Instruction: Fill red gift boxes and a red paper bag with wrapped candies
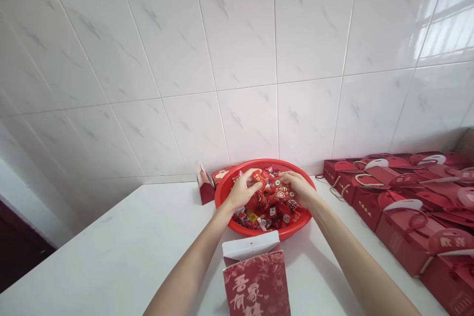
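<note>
A red plastic basket (307, 215) full of wrapped sweets stands on the white table against the wall. Over its left half, my left hand (244, 190) is closed, thumb and fingers pinching a red candy packet (259, 177). Reaching in from the right, my right hand (299, 188) has its fingers curled at a red printed packet (279, 193) among the sweets; its thumb is mostly hidden. In front of the basket, between my forearms, stands a dark red gift box (255, 281) with gold-white characters and its white-lined top flap (252, 246) raised.
Rows of red gift boxes (403, 237) with cord handles fill the right side of the white table (111, 256). A small folded red box (205, 185) leans behind the basket's left side. The tiled wall (244, 59) rises directly behind.
</note>
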The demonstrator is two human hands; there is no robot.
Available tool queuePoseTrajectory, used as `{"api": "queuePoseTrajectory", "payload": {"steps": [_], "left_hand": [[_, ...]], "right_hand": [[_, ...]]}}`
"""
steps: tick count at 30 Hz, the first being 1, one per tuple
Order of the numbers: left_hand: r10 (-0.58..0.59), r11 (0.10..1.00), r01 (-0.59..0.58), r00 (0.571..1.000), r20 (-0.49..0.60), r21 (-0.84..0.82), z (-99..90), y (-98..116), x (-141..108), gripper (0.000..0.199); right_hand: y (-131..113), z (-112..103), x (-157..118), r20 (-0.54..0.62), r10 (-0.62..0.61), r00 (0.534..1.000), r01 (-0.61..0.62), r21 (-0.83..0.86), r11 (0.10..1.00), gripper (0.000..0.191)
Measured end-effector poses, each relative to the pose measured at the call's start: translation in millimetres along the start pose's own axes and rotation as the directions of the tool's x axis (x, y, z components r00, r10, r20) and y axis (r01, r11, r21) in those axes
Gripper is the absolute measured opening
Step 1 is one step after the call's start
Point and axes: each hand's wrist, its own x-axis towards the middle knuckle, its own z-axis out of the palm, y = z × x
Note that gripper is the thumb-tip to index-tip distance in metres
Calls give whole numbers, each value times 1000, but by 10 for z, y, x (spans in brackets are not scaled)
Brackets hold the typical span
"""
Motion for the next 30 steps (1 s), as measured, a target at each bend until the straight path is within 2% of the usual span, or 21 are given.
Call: {"api": "queuePoseTrajectory", "payload": {"steps": [3,6,9,11,15,17,21,23,27,28,30], "left_hand": [[-27,997,31,998,-62,66,-5,-8,3,44],[-28,995,33,998,-61,96,-8,-7,4,42],[10,999,-12,1000,27,42,1,-3,-6,38],[16,1000,-17,997,81,15,12,-10,-19,42],[-82,996,75,984,156,47,29,-37,-48,58],[-107,994,97,969,221,59,31,-28,-59,59],[-20,997,-2,954,299,75,24,58,-72,50],[-16,996,-13,943,332,87,21,97,-73,53],[-100,991,63,928,360,114,20,117,-69,76],[-127,987,80,923,363,141,20,120,-70,77],[-169,967,76,905,391,243,22,136,-76,64]], "right_hand": [[-7,22,-40,37,46,998,-47,4,999,31],[-4,42,-66,51,16,999,-16,-1,1000,37],[0,44,-70,52,-43,998,44,-8,999,37],[4,36,-66,70,-71,995,72,-15,997,38],[36,9,-50,147,-82,986,89,-46,995,35],[60,-10,-39,176,-76,981,89,-65,994,33],[81,-38,-30,273,-86,958,121,-114,986,37],[71,-40,-37,299,-90,950,135,-134,982,39],[32,-22,-63,253,-103,962,146,-158,977,34],[23,-15,-67,234,-120,965,161,-160,974,31],[10,-2,-69,170,-161,972,188,-155,970,26]]}}
